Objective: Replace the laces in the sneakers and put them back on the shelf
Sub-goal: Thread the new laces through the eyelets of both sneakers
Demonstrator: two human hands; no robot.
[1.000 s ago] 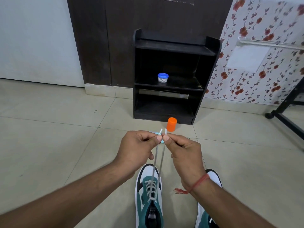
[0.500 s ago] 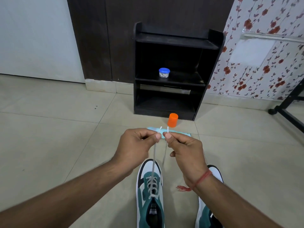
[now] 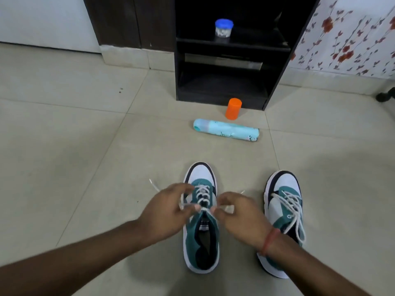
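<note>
Two teal, white and black sneakers stand on the tiled floor, toes pointing at the black shelf [image 3: 275, 67]. The left sneaker [image 3: 201, 240] carries a white lace [image 3: 202, 194] threaded up its eyelets. My left hand [image 3: 165, 210] pinches one lace end just above the tongue, and that end's tip sticks out to the upper left. My right hand [image 3: 237, 212] pinches the other end close beside it. The right sneaker [image 3: 283, 212] is laced, with its loose ends trailing down its side, partly behind my right wrist.
An orange cup [image 3: 233, 108] stands on the floor in front of the shelf. A light blue spray can [image 3: 226, 130] lies on its side just nearer. A blue-lidded jar [image 3: 223, 28] sits on the middle shelf board. A black stand foot [image 3: 385, 96] shows at right.
My hands came down from holding the lace ends taut and high to just over the left sneaker's tongue. The view tilted down, so both sneakers are now in full sight.
</note>
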